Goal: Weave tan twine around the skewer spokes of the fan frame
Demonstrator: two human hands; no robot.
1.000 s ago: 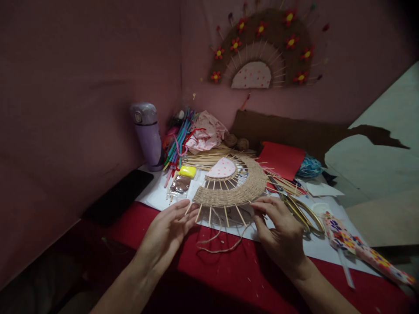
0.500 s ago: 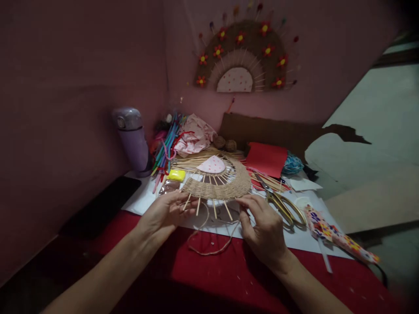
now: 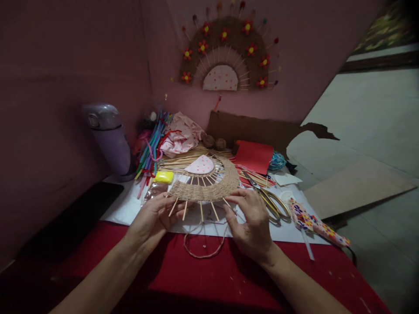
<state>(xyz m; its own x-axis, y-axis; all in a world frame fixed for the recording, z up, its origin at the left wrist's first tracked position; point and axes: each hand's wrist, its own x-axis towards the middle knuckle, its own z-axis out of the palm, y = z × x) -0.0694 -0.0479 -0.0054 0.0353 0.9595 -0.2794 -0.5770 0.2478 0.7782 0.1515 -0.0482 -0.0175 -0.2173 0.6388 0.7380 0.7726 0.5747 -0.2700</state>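
Observation:
Between my hands is a half-round woven twine fan (image 3: 203, 193), with thin wooden sticks poking out of its outer edge and a white, pink-dotted half-circle (image 3: 200, 165) at its centre. My left hand (image 3: 157, 214) is closed on the fan's near left edge, fingers partly beneath it. At the near right edge, my right hand (image 3: 250, 222) pinches the rim by a stick. A loose end of twine (image 3: 204, 256) loops below the fan over the red cloth.
Gold-handled scissors (image 3: 273, 203) and a flower-print glue gun (image 3: 314, 222) lie to the right. Left are a purple bottle (image 3: 111, 144), a dark phone-like slab (image 3: 75, 213) and pipe cleaners (image 3: 152, 144). Behind lie red sheet (image 3: 253, 156) and dotted cloth (image 3: 181, 135). A finished fan (image 3: 225, 52) hangs on the wall.
The whole view has shifted, so things sit further left. The fan is turned slightly and my right hand stays at its right edge; the twine loop has narrowed.

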